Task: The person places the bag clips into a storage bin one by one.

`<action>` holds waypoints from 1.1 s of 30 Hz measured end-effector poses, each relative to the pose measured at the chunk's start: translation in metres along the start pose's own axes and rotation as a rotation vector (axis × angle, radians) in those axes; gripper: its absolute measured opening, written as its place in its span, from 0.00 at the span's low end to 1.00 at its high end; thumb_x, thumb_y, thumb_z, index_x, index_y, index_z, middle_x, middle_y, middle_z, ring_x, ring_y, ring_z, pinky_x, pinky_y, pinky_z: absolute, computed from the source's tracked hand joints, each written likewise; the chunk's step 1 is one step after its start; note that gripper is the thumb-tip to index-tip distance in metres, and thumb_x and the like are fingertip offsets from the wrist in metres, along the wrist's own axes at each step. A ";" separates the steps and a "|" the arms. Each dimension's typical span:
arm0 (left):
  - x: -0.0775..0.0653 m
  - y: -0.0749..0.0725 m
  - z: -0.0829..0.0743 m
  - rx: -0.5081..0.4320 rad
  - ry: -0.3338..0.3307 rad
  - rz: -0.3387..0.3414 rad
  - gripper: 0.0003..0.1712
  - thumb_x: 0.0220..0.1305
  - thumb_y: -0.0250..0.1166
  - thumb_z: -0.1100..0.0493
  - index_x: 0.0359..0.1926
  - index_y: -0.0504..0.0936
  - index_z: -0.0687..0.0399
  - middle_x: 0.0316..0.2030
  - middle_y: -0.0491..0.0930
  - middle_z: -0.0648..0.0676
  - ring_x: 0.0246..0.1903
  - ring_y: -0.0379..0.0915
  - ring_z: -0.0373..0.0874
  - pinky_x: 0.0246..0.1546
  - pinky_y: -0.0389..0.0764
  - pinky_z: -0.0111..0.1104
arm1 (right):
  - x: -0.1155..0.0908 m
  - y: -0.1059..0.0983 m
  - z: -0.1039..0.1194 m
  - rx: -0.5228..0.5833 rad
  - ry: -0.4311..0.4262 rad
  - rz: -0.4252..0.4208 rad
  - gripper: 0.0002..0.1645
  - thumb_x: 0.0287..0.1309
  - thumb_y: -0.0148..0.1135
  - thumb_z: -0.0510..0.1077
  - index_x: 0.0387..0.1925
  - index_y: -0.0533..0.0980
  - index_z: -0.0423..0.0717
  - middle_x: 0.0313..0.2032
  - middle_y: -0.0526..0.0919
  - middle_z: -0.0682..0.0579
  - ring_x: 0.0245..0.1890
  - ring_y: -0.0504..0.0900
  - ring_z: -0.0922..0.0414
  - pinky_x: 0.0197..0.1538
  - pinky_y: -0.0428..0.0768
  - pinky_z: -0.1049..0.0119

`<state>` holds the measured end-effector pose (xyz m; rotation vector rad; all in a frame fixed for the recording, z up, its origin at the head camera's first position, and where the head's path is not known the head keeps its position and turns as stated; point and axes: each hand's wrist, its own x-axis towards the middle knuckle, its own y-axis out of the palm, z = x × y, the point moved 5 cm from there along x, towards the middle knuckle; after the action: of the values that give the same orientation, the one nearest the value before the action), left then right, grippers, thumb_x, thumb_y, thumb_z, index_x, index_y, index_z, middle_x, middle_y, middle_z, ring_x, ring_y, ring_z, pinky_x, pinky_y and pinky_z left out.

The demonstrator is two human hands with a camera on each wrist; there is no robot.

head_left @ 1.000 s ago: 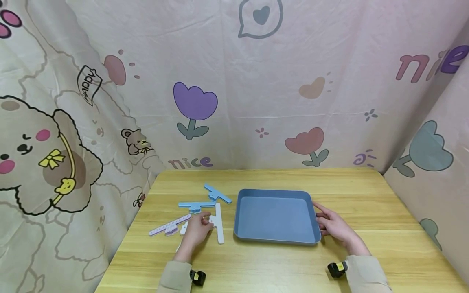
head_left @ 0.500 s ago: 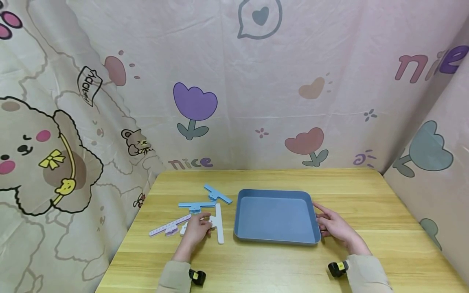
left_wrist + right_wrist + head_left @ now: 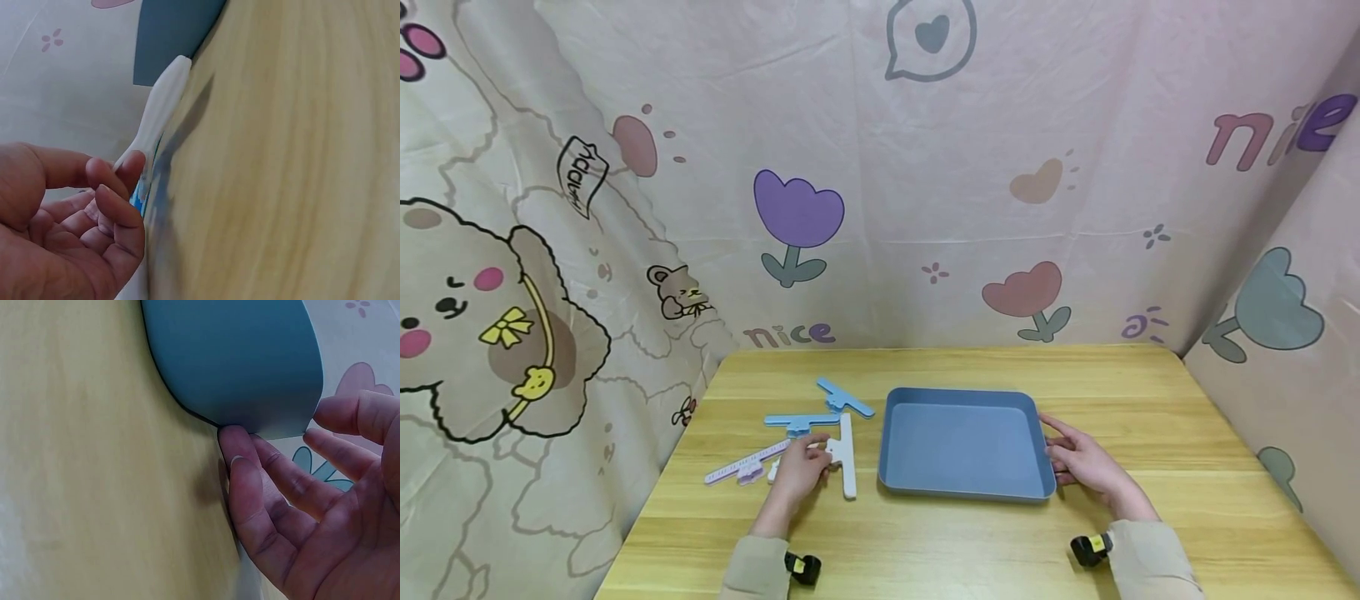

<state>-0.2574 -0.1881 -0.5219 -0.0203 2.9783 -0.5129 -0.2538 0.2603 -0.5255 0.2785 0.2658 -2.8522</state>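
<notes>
My left hand [image 3: 799, 471] pinches the handle of a white bag clip [image 3: 848, 457] between thumb and fingers. The clip's long bar points away from me, and in the left wrist view the bar [image 3: 165, 100] casts a shadow on the wood. Along the right side of a blue-grey rectangular tray [image 3: 966, 446] lies my right hand [image 3: 1086, 465]. Its fingertips touch the tray's outer wall [image 3: 250, 375] low down and at the rim, the fingers loosely bent. Nothing lies in the tray.
Two blue bag clips, one sideways [image 3: 801, 419] and one slanted [image 3: 853, 402], lie beyond my left hand. A lilac clip [image 3: 748, 463] lies left of it, with another white piece [image 3: 773, 472] mostly hidden by the hand. A patterned curtain [image 3: 910, 292] stands behind the table.
The white clip in my left hand has shifted very slightly left and away from me. My right hand and the tray stay practically where they were.
</notes>
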 end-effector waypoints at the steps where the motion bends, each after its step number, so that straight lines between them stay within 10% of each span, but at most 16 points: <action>1: -0.001 -0.001 -0.002 -0.005 0.003 -0.007 0.22 0.59 0.55 0.71 0.55 0.69 0.70 0.25 0.78 0.60 0.21 0.73 0.51 0.22 0.76 0.38 | 0.000 0.000 0.000 -0.005 0.000 -0.003 0.36 0.63 0.46 0.34 0.69 0.47 0.47 0.58 0.59 0.26 0.34 0.79 0.46 0.33 0.79 0.53; 12: -0.005 0.002 -0.027 -0.023 0.078 -0.006 0.22 0.58 0.57 0.70 0.55 0.71 0.66 0.27 0.78 0.64 0.23 0.72 0.59 0.18 0.72 0.34 | 0.005 0.001 0.000 -0.011 -0.025 0.003 0.34 0.61 0.46 0.31 0.67 0.49 0.43 0.52 0.66 0.29 0.31 0.78 0.47 0.31 0.79 0.52; 26: -0.024 0.039 -0.094 -0.054 0.225 0.171 0.21 0.58 0.54 0.73 0.54 0.69 0.72 0.18 0.74 0.53 0.15 0.65 0.42 0.16 0.66 0.27 | 0.005 0.010 0.002 0.001 -0.040 0.025 0.34 0.61 0.47 0.32 0.67 0.49 0.41 0.50 0.65 0.29 0.30 0.77 0.49 0.31 0.79 0.52; 33: -0.010 0.071 -0.084 -0.086 0.179 0.191 0.21 0.59 0.58 0.69 0.55 0.70 0.68 0.22 0.78 0.58 0.17 0.67 0.41 0.16 0.68 0.26 | 0.006 0.011 0.000 0.031 -0.012 0.016 0.36 0.60 0.47 0.32 0.68 0.49 0.46 0.51 0.66 0.30 0.29 0.76 0.50 0.31 0.79 0.52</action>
<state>-0.2574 -0.0933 -0.4660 0.3154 3.1281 -0.3824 -0.2564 0.2479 -0.5280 0.2688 0.2167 -2.8431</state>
